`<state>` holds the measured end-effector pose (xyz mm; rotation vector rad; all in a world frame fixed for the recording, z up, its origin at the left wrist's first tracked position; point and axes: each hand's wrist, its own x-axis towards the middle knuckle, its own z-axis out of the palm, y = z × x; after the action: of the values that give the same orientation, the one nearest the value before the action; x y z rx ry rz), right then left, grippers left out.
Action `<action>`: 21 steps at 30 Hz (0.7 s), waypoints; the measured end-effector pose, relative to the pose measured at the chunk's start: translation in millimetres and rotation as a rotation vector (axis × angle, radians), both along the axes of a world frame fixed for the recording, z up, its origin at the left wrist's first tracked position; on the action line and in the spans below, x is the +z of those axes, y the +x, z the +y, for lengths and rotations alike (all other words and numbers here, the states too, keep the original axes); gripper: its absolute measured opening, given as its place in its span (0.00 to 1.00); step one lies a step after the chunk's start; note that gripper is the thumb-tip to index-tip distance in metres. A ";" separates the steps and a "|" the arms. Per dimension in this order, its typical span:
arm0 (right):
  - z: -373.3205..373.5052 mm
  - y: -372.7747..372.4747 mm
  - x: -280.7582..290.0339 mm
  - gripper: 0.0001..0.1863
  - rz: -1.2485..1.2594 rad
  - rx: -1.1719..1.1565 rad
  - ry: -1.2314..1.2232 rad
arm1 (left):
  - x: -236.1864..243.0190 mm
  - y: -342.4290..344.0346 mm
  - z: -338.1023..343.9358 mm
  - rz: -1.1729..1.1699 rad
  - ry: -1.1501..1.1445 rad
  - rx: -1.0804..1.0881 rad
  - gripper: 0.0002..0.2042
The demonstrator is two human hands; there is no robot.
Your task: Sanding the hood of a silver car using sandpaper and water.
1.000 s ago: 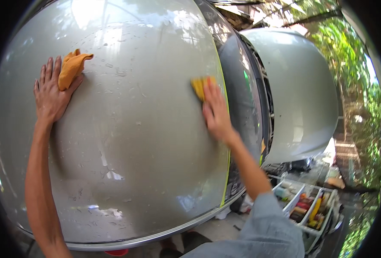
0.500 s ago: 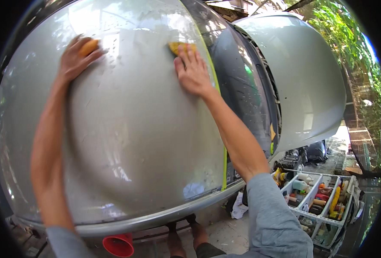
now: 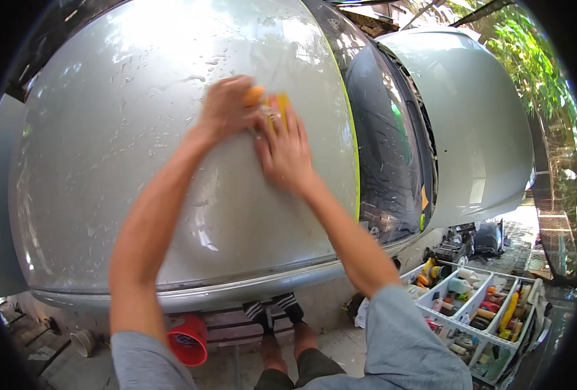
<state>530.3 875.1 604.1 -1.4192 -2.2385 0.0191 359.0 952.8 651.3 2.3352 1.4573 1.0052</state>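
Observation:
Before me lies the silver car roof [image 3: 106, 175], dotted with water, with a yellow-green tape strip [image 3: 353, 156] along its right edge beside the dark windshield [image 3: 386, 143]. My left hand [image 3: 227, 107] is closed on an orange cloth [image 3: 255, 95], near the middle of the roof. Right beside it, my right hand [image 3: 282, 146] presses a flat yellow pad [image 3: 281, 100] on the paint, fingertips over it. Both hands are motion-blurred, and the pad's shape is partly hidden under the fingers.
The silver hood [image 3: 477, 117] extends to the right. Below right stands a white divided rack [image 3: 470, 315] full of bottles and tools. A red bucket [image 3: 187, 338] and a small pale pot [image 3: 81, 343] are on the ground; my feet rest on a slatted step [image 3: 230, 325] under the roof's edge.
Since a second ago my left hand, now gripping the orange cloth, moved rightward from the far left. My right hand went up, then back down and left. The two are now close together.

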 end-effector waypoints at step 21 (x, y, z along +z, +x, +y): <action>75.4 30.6 15.0 0.35 -0.141 0.023 -0.148 | -0.9 -126.4 -25.8 0.560 -0.246 0.641 0.50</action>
<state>560.9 950.4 619.1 -1.5139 -2.4113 0.0970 232.6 927.0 650.4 2.0859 2.4724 0.2192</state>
